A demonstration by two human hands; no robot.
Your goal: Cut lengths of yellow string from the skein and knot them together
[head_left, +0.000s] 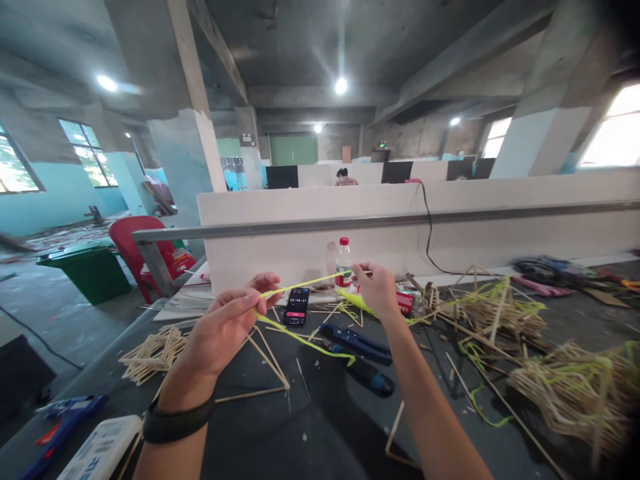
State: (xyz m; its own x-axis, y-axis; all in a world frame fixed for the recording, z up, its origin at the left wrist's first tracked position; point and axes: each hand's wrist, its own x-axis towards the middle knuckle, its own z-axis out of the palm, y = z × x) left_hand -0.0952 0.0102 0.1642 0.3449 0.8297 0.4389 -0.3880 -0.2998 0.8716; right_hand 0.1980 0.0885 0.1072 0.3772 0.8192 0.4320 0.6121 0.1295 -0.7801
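Note:
A length of yellow-green yarn [310,283] runs taut between my two hands above the dark table. My left hand [227,327] pinches it between thumb and fingers, and a loose end hangs down to the right. At the other side my right hand [375,287] grips the yarn with closed fingertips. Below the left hand lie thin wooden sticks [270,353] joined at a corner. A phone [297,307] with a running timer rests between the hands. Under the right hand are a yellow-green yarn bundle [357,303] and blue-handled pliers [356,341].
A red-capped bottle [343,263] stands by the white partition [300,257]. Stick piles [155,353] lie left; stick frames tangled with yarn [565,393] crowd the right. A blue glue gun [70,427] and white box [103,450] sit at front left. A dark-handled tool [370,377] lies near the pliers.

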